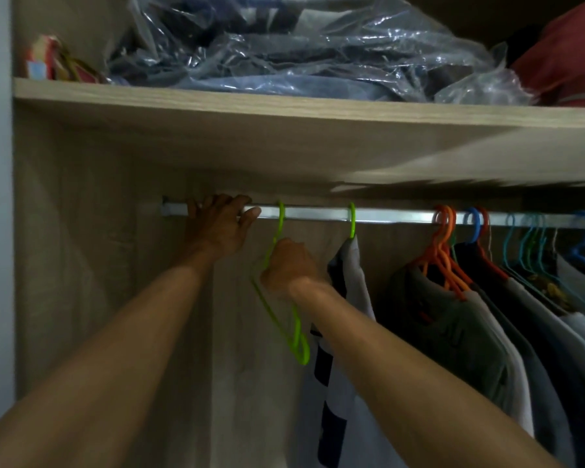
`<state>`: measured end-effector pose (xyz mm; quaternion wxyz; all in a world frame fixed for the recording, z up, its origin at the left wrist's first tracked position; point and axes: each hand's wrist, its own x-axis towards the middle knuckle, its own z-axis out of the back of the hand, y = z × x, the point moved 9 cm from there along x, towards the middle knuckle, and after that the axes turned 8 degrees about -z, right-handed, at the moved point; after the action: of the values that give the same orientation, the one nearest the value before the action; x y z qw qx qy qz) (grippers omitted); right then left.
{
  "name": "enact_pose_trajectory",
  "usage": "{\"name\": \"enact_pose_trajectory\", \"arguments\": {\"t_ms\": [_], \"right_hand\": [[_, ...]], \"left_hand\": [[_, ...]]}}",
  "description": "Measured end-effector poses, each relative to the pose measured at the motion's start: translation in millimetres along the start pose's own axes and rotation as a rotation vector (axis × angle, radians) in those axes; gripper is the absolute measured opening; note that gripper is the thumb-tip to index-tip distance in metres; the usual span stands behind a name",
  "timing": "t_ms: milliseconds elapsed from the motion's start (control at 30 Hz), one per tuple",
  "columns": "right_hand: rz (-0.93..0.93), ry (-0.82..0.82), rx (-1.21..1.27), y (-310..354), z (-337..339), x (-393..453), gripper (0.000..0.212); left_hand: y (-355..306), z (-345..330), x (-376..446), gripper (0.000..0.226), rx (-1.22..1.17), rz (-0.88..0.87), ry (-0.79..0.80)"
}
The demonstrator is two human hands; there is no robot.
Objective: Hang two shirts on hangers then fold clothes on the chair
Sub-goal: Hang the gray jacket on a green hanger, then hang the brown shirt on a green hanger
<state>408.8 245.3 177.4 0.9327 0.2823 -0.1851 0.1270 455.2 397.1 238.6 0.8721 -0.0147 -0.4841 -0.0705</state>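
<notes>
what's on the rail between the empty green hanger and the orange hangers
In the head view, one more green hanger carrying a grey and navy shirt hangs between the empty green hanger and the orange hangers; otherwise bare rail.

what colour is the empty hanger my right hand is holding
Lime green plastic hanger, seen in the head view.

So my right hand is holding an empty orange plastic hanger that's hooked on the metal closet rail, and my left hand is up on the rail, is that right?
Not quite: the empty plastic hanger your right hand holds is lime green, not orange, as the head view shows. It is hooked on the metal closet rail, and your left hand is up on that rail.
</notes>
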Motion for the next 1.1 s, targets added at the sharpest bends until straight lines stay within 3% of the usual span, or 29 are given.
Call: {"name": "enact_pose_trajectory", "arguments": {"t_ms": [267,500,733,867,1000,1100], "right_hand": [[0.006,-0.143,0.082,9.9,31.1,-1.5,0.028],[0.024,-0.105,0.107,-9.2,36.4,-17.4,0.024],[0.044,0.015,0.33,-47.3,39.5,-27.1,0.024],[0.153,0.137,0.456,-54.6,46.6,-46.8,0.029],[0.341,0.297,0.553,-54.7,50.4,-73.7,0.03],[0.585,0.34,0.441,-57.7,46.9,-99.4,0.031]], "left_hand": [[0.7,-0.3,-1.5,0.042,-0.025,-0.009,-0.022],[-3.9,4.7,-5.6,0.042,0.015,0.0,-0.002],[-17.3,13.2,-32.0,0.073,-0.147,0.044,0.11],[-57.3,38.3,-75.1,0.051,-0.285,0.117,0.14],[-79.2,69.4,-133.4,0.055,-0.235,0.254,0.125],[-87.7,104.2,-191.4,0.07,-0.081,0.372,0.051]]}}
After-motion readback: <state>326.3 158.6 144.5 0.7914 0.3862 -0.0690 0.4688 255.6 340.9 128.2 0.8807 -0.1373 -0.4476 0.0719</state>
